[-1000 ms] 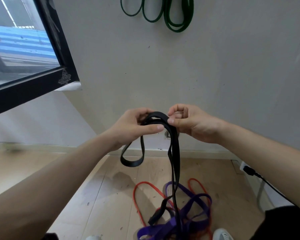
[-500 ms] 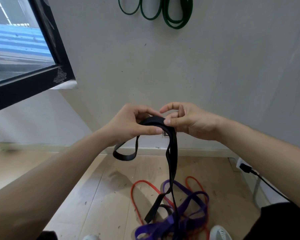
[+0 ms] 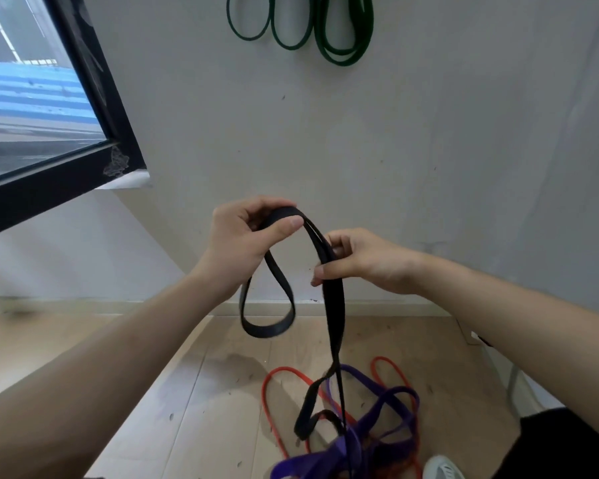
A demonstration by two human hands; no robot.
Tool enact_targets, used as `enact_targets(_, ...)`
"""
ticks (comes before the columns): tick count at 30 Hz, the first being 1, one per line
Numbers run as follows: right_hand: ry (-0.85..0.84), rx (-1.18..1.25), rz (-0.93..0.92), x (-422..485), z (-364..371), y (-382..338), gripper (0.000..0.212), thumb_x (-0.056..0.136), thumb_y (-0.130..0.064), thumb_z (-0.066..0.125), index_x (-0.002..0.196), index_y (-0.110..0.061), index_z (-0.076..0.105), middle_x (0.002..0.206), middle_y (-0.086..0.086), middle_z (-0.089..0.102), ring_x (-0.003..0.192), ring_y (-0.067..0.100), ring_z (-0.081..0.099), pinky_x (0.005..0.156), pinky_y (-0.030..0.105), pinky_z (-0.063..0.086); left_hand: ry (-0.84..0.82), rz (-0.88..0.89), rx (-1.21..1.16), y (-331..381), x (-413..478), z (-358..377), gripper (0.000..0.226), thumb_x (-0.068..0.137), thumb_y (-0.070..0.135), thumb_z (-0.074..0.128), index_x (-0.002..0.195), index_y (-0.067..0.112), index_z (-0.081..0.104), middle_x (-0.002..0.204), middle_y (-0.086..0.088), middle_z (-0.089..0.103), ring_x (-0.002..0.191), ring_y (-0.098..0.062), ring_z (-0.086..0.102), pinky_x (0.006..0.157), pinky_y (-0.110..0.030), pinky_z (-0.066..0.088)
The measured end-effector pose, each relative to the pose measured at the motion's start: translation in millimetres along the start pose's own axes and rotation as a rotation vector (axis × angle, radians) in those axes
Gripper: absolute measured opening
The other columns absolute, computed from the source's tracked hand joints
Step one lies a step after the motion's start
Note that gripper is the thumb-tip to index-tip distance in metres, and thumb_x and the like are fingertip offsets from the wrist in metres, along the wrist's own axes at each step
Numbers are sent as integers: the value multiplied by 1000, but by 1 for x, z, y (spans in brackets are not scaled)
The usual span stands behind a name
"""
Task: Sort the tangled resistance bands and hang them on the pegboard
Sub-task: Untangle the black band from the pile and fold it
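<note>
Hands are separating since earlier, left hand [image 3: 246, 236] and right hand [image 3: 363, 261] both pinching the black band [image 3: 334, 305], its tail risking snagging in the purple band [image 3: 357, 440].

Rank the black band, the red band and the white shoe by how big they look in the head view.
1. black band, running from both hands down into the pile.
2. red band, looped on the floor and partly hidden under the purple band.
3. white shoe, cut off by the frame edge, so its full size is unclear.

left hand [image 3: 246, 236]: mid-frame, raised, thumb and fingers pinched | right hand [image 3: 363, 261]: slightly lower, fingers curled closed | forearms bare
</note>
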State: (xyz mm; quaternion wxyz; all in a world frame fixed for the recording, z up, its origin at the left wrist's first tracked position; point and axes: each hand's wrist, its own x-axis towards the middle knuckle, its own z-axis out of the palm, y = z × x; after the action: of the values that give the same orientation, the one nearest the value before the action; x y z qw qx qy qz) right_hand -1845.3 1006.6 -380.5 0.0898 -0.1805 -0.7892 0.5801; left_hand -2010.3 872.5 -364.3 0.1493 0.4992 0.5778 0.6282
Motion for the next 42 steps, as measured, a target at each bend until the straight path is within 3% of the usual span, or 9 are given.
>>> enact_targets(3,150,-32,-70,-1,-14,-13,22,83,6,73,101,-1,62,88,18,68,83,29,69,96,54,54,90,2,-17,0,6,-4,17,84,12,78,100,18,75,85,4,74,81,-11,70,78,-21,53)
enact_targets(10,419,-2,-325,-7,-38,-42,26,84,6,73,108,-2,71,90,20,73,80,23,68,84,33,59,-3,-116,-42,-2,8,-6,18,88,14,73,106,14,70,82,3,74,75,-15,72,72,-24,53)
enact_targets(14,364,2,-368,-8,-36,-45,26,86,4,72,112,3,69,92,14,73,79,21,70,82,27,57,-114,-217,-63,0,3,-4,23,88,16,72,110,14,64,78,-2,74,74,-18,71,79,-34,55)
enact_targets(19,254,-138,-358,-11,-21,-41,26,86,0,73,112,-4,70,102,16,76,97,26,73,90,31,58,-256,-184,-78,9,-2,9,38,78,28,82,111,16,70,82,-2,74,77,-16,69,78,-25,55)
enact_targets(24,221,-142,-278,-7,-13,-32,38,83,-2,76,116,-9,60,92,22,71,79,19,67,78,39,56,-176,-129,-62,13,0,19,9,85,15,76,94,17,75,77,4,73,69,-12,62,69,-22,52)
enact_targets(28,26,-203,-68,-6,-2,-4,27,83,-6,77,108,-7,67,94,6,71,86,14,69,85,33,58,-89,-90,-94,16,3,19,7,89,12,72,96,12,73,68,13,67,62,-9,58,66,-19,50)
enact_targets(31,-54,-178,28,-4,4,15,18,86,-7,75,101,1,69,91,8,71,87,16,70,85,30,57,-21,-68,-102,13,6,13,13,89,13,72,101,8,72,68,13,64,61,-8,55,65,-19,49)
enact_targets(38,118,13,5,-4,-15,8,23,86,1,72,108,4,65,88,19,64,80,24,70,79,29,59,118,-160,-110,-8,12,-15,18,94,19,69,108,8,72,73,4,58,63,-11,53,66,-21,49)
enact_targets(42,240,161,-95,-8,-27,-2,19,87,1,70,103,-6,64,74,10,64,66,18,68,70,26,56,111,-234,-65,-23,10,-29,14,95,18,66,105,10,73,78,-1,56,64,-11,52,68,-21,49)
